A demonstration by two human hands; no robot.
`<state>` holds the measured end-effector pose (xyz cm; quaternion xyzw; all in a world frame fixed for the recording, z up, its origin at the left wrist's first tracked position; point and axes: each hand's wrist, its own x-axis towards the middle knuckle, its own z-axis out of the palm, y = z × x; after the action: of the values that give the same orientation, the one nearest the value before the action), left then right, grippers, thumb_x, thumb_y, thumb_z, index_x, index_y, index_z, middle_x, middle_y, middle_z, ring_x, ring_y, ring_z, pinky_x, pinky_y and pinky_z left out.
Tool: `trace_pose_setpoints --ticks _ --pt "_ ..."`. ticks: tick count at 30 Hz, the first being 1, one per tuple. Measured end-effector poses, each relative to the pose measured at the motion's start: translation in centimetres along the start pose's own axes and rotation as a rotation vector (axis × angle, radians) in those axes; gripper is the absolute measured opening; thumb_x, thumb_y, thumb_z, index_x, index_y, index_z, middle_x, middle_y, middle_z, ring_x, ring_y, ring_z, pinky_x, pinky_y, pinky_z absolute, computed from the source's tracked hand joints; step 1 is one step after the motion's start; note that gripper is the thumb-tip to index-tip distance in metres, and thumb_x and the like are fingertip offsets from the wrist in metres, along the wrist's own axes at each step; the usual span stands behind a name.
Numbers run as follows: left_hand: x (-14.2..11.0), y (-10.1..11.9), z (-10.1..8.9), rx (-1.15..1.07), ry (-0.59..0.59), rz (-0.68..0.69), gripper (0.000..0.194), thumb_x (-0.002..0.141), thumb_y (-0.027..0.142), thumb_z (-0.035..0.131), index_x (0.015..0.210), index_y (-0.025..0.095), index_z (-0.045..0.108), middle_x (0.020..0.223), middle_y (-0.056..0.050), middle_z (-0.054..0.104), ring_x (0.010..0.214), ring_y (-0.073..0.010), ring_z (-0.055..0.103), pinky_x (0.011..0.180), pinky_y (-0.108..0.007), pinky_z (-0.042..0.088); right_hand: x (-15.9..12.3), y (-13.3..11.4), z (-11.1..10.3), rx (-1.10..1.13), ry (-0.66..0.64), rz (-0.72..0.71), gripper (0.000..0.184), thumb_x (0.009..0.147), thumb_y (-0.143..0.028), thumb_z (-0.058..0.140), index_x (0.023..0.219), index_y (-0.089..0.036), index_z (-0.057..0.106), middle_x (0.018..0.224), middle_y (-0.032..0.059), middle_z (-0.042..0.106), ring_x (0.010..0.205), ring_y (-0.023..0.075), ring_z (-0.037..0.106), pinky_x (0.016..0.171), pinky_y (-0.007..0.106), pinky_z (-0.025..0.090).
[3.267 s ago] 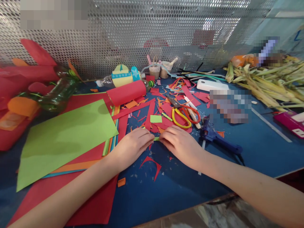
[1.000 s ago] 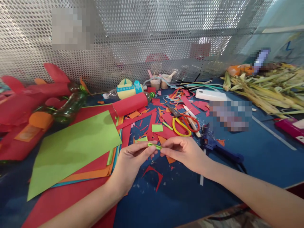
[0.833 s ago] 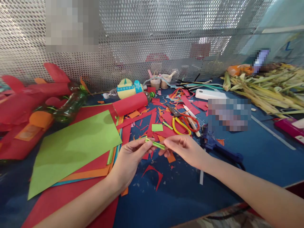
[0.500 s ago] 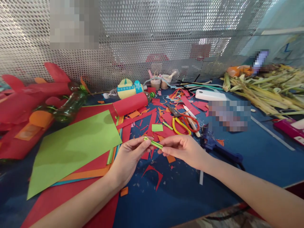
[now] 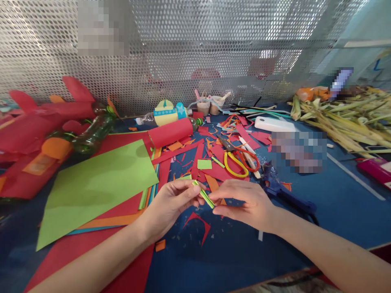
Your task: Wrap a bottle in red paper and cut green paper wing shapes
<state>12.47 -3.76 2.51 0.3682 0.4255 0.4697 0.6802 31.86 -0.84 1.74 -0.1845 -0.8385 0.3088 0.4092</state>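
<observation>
A narrow folded strip of light-green paper (image 5: 204, 195) slants between my hands just above the table. My left hand (image 5: 179, 197) pinches its upper end between thumb and fingers. My right hand (image 5: 244, 201) has thumb and fingertips at the strip's lower end, with a gap between thumb and palm. Beyond them lie a small green paper rectangle (image 5: 204, 164) and scissors (image 5: 236, 162) with yellow and red handles, among red and orange scraps. A large green sheet (image 5: 100, 187) rests on stacked coloured paper left of my left hand.
A blue glue gun (image 5: 287, 195) lies right of my right hand. A red-wrapped bottle (image 5: 172, 133) and a decorated clear bottle (image 5: 165, 116) lie behind the scraps. Red paper-covered bottle models (image 5: 45, 126) stand left; dry husks (image 5: 345, 114) are piled right. A perforated metal panel (image 5: 183, 40) borders the back.
My hands have lifted the green strip from the table and turned it, so it now slants more steeply. My right hand's thumb and fingers have shifted along its end. The view shifts slightly.
</observation>
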Motion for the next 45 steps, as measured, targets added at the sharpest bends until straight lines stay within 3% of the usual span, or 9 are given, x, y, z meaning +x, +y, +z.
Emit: trace_pose_setpoints --ticks 8,10,15,19,24,31,37,45 --pt "-0.4 0.2 -0.1 0.203 0.057 0.12 0.019 0.065 0.038 0.078 0.071 0.019 0.075 0.063 -0.002 0.07 0.055 -0.0118 0.059 0.058 -0.023 0.051 -0.1 -0.2 0.2 -0.029 -0.017 0.02 0.014 0.084 -0.022 0.064 0.098 -0.023 0.066 0.08 0.0012 0.071 0.07 0.0122 0.064 0.067 0.024 0.052" --pt "-0.5 0.5 0.1 0.243 0.116 0.138 0.019 0.063 0.037 0.078 0.069 0.019 0.075 0.063 -0.002 0.07 0.054 -0.0122 0.059 0.058 -0.024 0.052 -0.1 -0.3 0.2 0.047 -0.031 0.137 0.015 0.082 -0.023 0.066 0.097 -0.022 0.066 0.082 0.001 0.071 0.071 0.0118 0.065 0.069 0.023 0.052" --pt "-0.5 0.5 0.6 0.31 0.189 0.146 0.011 0.064 0.031 0.077 0.069 0.021 0.075 0.064 0.0 0.071 0.055 -0.013 0.062 0.062 -0.024 0.053 0.3 0.2 0.5 0.373 -0.062 0.589 0.017 0.08 -0.034 0.066 0.087 -0.019 0.067 0.077 0.0018 0.07 0.069 0.013 0.066 0.063 0.024 0.053" --pt "-0.7 0.0 0.7 0.307 0.192 0.139 0.014 0.065 0.032 0.076 0.073 0.02 0.075 0.069 -0.002 0.073 0.059 -0.0151 0.064 0.064 -0.026 0.054 0.5 0.7 0.8 0.545 -0.067 0.728 0.021 0.074 -0.038 0.07 0.081 -0.018 0.065 0.07 -0.0001 0.068 0.064 0.0115 0.064 0.059 0.022 0.052" --pt "-0.7 -0.4 0.7 0.303 0.22 0.147 0.011 0.066 0.03 0.075 0.071 0.02 0.075 0.067 -0.001 0.072 0.061 -0.0145 0.063 0.065 -0.024 0.053 0.6 0.8 1.0 0.598 -0.077 0.766 0.027 0.064 -0.034 0.079 0.077 -0.017 0.063 0.069 -0.0012 0.067 0.062 0.0104 0.062 0.059 0.022 0.049" --pt "-0.4 -1.4 0.7 0.051 0.194 0.07 0.017 0.058 0.032 0.083 0.067 0.019 0.075 0.066 0.0 0.071 0.06 -0.01 0.061 0.065 -0.018 0.05 0.4 1.4 1.2 0.636 -0.113 0.762 0.03 0.066 -0.036 0.077 0.08 -0.015 0.061 0.071 -0.0002 0.068 0.063 0.0097 0.062 0.06 0.022 0.048" --pt "0.0 -1.7 0.5 0.17 0.252 0.122 0.023 0.052 0.034 0.085 0.064 0.019 0.075 0.061 0.0 0.07 0.06 -0.0123 0.061 0.063 -0.02 0.05 0.5 2.6 1.6 0.605 -0.102 0.693 0.036 0.062 -0.04 0.078 0.079 -0.014 0.06 0.071 -0.0011 0.067 0.066 0.0109 0.063 0.063 0.023 0.047" --pt "0.5 -2.0 0.1 0.103 0.213 0.102 0.028 0.045 0.037 0.087 0.06 0.017 0.075 0.059 0.0 0.07 0.06 -0.012 0.061 0.062 -0.018 0.05 0.7 2.5 1.4 0.592 -0.117 0.638 0.04 0.06 -0.045 0.078 0.078 -0.014 0.061 0.068 -0.0013 0.066 0.062 0.01 0.062 0.061 0.022 0.046"
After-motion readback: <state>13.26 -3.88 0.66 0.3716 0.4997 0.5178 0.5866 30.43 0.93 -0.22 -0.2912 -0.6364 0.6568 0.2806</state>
